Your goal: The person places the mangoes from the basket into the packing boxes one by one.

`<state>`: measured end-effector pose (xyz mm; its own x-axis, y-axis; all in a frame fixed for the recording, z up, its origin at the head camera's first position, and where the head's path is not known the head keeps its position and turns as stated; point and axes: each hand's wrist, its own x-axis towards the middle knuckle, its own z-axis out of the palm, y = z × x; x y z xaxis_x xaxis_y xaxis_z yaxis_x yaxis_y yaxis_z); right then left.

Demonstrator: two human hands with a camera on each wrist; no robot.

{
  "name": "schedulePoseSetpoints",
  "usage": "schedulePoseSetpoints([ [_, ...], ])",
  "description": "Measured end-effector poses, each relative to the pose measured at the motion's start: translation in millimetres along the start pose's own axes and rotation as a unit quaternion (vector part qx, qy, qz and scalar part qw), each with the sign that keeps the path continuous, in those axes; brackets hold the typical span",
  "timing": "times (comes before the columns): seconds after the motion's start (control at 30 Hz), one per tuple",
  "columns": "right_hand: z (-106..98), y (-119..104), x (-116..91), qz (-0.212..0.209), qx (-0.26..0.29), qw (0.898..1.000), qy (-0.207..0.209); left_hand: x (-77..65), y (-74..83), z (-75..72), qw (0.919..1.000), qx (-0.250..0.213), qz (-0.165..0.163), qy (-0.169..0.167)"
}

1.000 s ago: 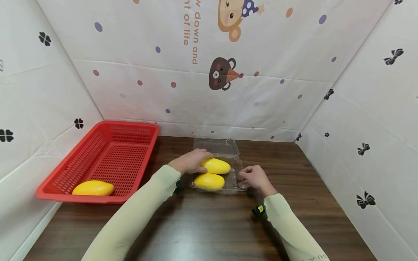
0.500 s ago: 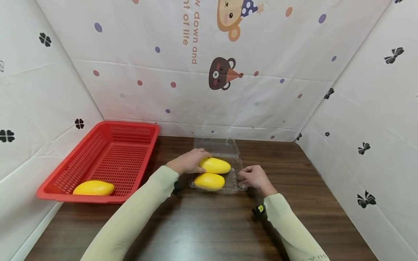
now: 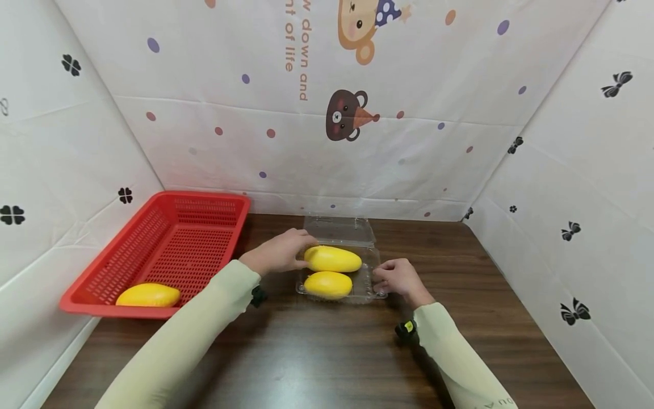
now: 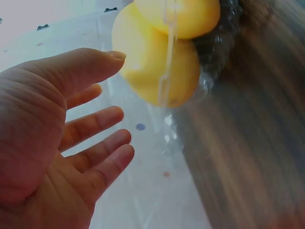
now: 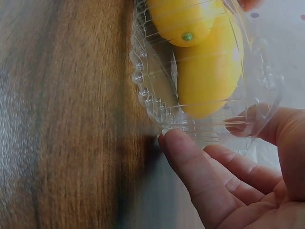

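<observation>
Two yellow mangoes, a far one (image 3: 334, 259) and a near one (image 3: 328, 284), lie side by side in a clear plastic clamshell box (image 3: 364, 287). Its lid (image 3: 338, 230) stands folded back behind it. At the far mango's left end is my left hand (image 3: 278, 251); in the left wrist view its fingers (image 4: 97, 126) are spread, with a gap to the fruit (image 4: 157, 67). My right hand (image 3: 399, 279) pinches the box's right wall; the right wrist view shows the thumb (image 5: 259, 125) on one side and a finger (image 5: 183, 152) on the other.
On the left of the brown wooden table (image 3: 301, 352) sits a red slotted basket (image 3: 225, 267) with one more mango (image 3: 148, 295) at its near end. White printed sheets (image 3: 409, 170) wall in the table at the back and both sides.
My left hand has let go of the far mango and drawn back to the left. The mango stays in the box. The right hand has kept its place on the box.
</observation>
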<state>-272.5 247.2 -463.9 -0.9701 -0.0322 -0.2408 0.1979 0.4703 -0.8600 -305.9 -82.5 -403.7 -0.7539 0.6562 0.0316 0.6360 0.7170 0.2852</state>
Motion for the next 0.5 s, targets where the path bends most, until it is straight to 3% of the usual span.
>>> schedulePoseSetpoints([
  [0.17,0.4,-3.4,-0.2,0.003,0.006,1.000,-0.008,-20.3,-3.6,-22.8,0.9997,0.022,0.002,-0.002],
  [0.27,0.1,-4.9,-0.7,-0.002,0.007,1.000,-0.012,-30.9,-6.9,-38.8,0.9992,0.037,0.002,0.013],
  [0.5,-0.5,-3.3,-0.6,-0.006,0.019,1.000,-0.020,-51.8,-14.3,-72.1,0.9977,0.047,-0.037,0.032],
])
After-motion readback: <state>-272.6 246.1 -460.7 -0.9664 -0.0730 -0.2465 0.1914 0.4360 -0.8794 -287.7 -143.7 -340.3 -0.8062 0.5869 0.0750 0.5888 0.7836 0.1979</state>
